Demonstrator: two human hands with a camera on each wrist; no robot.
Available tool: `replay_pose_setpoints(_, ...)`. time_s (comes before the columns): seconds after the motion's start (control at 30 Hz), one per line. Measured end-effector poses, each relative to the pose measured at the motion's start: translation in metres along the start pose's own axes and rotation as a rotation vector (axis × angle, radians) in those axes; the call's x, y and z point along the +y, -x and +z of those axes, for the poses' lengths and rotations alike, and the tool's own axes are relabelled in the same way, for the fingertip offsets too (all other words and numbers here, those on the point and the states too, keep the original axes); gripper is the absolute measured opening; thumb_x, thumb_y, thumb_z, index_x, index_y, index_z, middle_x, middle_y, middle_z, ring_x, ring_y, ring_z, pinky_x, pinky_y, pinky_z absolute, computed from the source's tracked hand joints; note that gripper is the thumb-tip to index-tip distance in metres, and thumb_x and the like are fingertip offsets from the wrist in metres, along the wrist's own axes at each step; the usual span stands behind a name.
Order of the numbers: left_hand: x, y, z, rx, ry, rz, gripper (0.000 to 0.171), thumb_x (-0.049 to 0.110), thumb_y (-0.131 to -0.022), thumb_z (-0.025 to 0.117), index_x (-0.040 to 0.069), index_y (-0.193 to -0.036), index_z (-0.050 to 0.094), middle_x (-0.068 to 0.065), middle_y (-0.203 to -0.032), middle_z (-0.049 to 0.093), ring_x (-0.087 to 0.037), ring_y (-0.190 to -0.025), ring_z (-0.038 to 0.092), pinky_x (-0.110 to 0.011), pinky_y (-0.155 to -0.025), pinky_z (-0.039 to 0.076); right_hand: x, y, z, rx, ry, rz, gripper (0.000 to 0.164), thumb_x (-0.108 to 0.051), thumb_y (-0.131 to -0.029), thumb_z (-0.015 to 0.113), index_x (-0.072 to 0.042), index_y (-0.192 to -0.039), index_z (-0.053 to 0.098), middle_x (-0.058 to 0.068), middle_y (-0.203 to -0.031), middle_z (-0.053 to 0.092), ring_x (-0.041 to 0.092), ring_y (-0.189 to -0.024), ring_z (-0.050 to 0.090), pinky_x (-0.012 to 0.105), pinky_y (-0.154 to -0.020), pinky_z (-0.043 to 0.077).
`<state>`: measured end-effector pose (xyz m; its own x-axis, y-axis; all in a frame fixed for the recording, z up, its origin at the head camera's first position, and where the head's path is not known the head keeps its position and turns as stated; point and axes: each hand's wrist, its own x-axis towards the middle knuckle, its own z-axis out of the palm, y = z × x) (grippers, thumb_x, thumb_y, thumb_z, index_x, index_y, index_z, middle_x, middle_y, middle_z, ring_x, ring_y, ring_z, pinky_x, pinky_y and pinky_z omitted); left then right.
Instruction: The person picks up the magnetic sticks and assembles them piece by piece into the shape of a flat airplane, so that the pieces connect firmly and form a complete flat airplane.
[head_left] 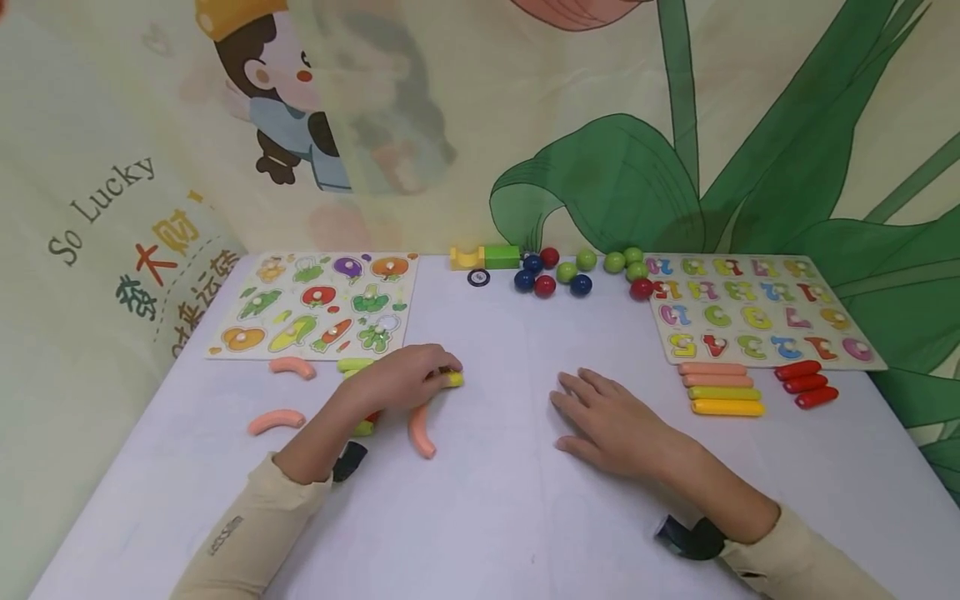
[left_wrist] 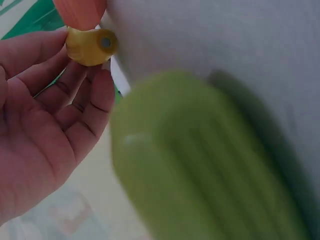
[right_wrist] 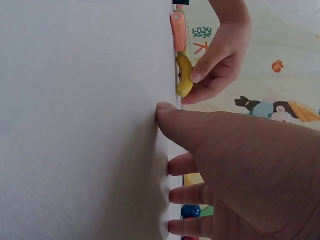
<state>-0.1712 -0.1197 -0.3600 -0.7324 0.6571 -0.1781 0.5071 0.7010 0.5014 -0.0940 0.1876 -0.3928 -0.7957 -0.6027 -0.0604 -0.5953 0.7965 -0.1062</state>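
My left hand (head_left: 408, 375) pinches a short yellow curved stick (left_wrist: 90, 47) between thumb and fingers, just above or at the tabletop. A grey dot, perhaps a magnet, shows on the yellow stick's end in the left wrist view. Close by lies a pink curved stick (head_left: 422, 433). Light-green sticks (head_left: 352, 364) and a bit of red are partly hidden under my left wrist; one green stick (left_wrist: 190, 160) looms large in the left wrist view. My right hand (head_left: 611, 425) holds nothing, its fingers spread and fingertips resting on the white cloth.
Two more pink curved sticks (head_left: 276, 421) lie at left below a vegetable puzzle board (head_left: 411, 287). Straight sticks (head_left: 726, 393) and red sticks (head_left: 806, 384) lie at right below a number board (head_left: 873, 360). Coloured balls (head_left: 581, 285) and yellow-green blocks (head_left: 501, 257) stand at the back.
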Motion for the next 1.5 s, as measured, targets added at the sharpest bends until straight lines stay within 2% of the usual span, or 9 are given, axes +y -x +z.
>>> replay_pose_setpoints(0.13,-0.001,0.005,0.0,0.058,-0.032,-0.057,0.032,0.02,-0.09,0.054,0.008,-0.119,0.057,-0.001,-0.103,0.059,-0.015,-0.092,0.053,-0.033,-0.083,0.044,-0.001,-0.002,0.001,-0.001,0.009,0.005,0.066,-0.054,-0.082,0.055,-0.016,-0.135,0.043,0.01,-0.141,0.034,0.032,-0.128,0.028,0.049,-0.099,0.03)
replay_pose_setpoints(0.27,0.005,0.026,0.001,0.167,-0.185,-0.117,0.03,0.022,-0.087,0.059,0.008,-0.113,0.061,-0.003,-0.105,0.059,-0.017,-0.095,0.054,-0.033,-0.082,0.046,-0.001,-0.002,-0.002,-0.004,0.008,-0.007,0.065,-0.052,-0.081,0.058,-0.015,-0.134,0.044,0.011,-0.14,0.036,0.032,-0.127,0.03,0.049,-0.097,0.032)
replay_pose_setpoints(0.4,0.018,0.059,0.012,0.241,-0.304,-0.047,0.019,0.017,-0.083,0.064,0.013,-0.102,0.066,-0.002,-0.105,0.06,-0.017,-0.096,0.054,-0.032,-0.081,0.047,-0.002,-0.01,-0.008,0.029,0.02,-0.029,0.055,-0.047,-0.081,0.062,-0.014,-0.124,0.054,0.009,-0.128,0.049,0.027,-0.116,0.043,0.043,-0.093,0.039)
replay_pose_setpoints(0.5,0.028,0.084,0.022,0.159,-0.324,-0.002,0.034,0.02,-0.081,0.067,0.015,-0.114,0.061,-0.002,-0.121,0.054,-0.019,-0.111,0.048,-0.035,-0.089,0.043,-0.005,-0.03,-0.013,0.091,-0.028,-0.048,0.036,-0.039,-0.082,0.064,-0.016,-0.109,0.063,0.0,-0.107,0.061,0.015,-0.098,0.054,0.032,-0.083,0.046)
replay_pose_setpoints(0.63,0.037,0.103,0.032,-0.014,-0.328,-0.048,0.064,0.027,-0.08,0.068,0.014,-0.136,0.04,-0.002,-0.142,0.034,-0.025,-0.128,0.032,-0.042,-0.097,0.035,-0.009,-0.074,-0.016,0.155,-0.172,-0.087,0.022,-0.03,-0.084,0.063,-0.017,-0.102,0.067,-0.008,-0.093,0.064,0.004,-0.084,0.057,0.022,-0.075,0.047)
replay_pose_setpoints(0.83,0.038,0.108,0.036,-0.022,-0.356,-0.042,0.069,0.024,-0.079,0.068,0.009,-0.139,0.036,-0.003,-0.145,0.029,-0.024,-0.126,0.035,-0.041,-0.096,0.036,-0.027,-0.137,-0.014,0.086,-0.338,-0.138,0.036,-0.033,-0.086,0.061,-0.018,-0.118,0.06,-0.006,-0.108,0.06,0.006,-0.095,0.052,0.024,-0.082,0.043)
replay_pose_setpoints(1.0,0.037,0.108,0.036,-0.037,-0.368,-0.037,0.069,0.024,-0.08,0.068,0.01,-0.139,0.036,-0.002,-0.145,0.029,-0.022,-0.125,0.035,-0.04,-0.096,0.036,-0.048,-0.165,-0.005,0.046,-0.256,-0.26,0.033,-0.037,-0.086,0.06,-0.023,-0.115,0.064,-0.008,-0.1,0.056,0.006,-0.09,0.046,0.021,-0.075,0.042)
replay_pose_setpoints(1.23,0.038,0.107,0.036,-0.015,-0.371,-0.006,0.07,0.022,-0.079,0.069,0.009,-0.139,0.036,-0.003,-0.145,0.029,-0.022,-0.125,0.036,-0.039,-0.096,0.036,-0.048,-0.166,-0.002,0.077,-0.318,-0.222,0.02,-0.033,-0.08,0.068,-0.023,-0.097,0.072,-0.011,-0.087,0.052,0.004,-0.08,0.045,0.019,-0.068,0.04)
replay_pose_setpoints(1.5,0.04,0.107,0.037,-0.026,-0.363,-0.042,0.071,0.025,-0.078,0.07,0.009,-0.138,0.036,-0.005,-0.144,0.031,-0.025,-0.123,0.038,-0.039,-0.094,0.038,-0.051,-0.162,-0.008,0.051,-0.344,-0.27,0.02,-0.031,-0.081,0.068,-0.022,-0.098,0.072,-0.009,-0.089,0.054,0.006,-0.083,0.045,0.02,-0.073,0.04)
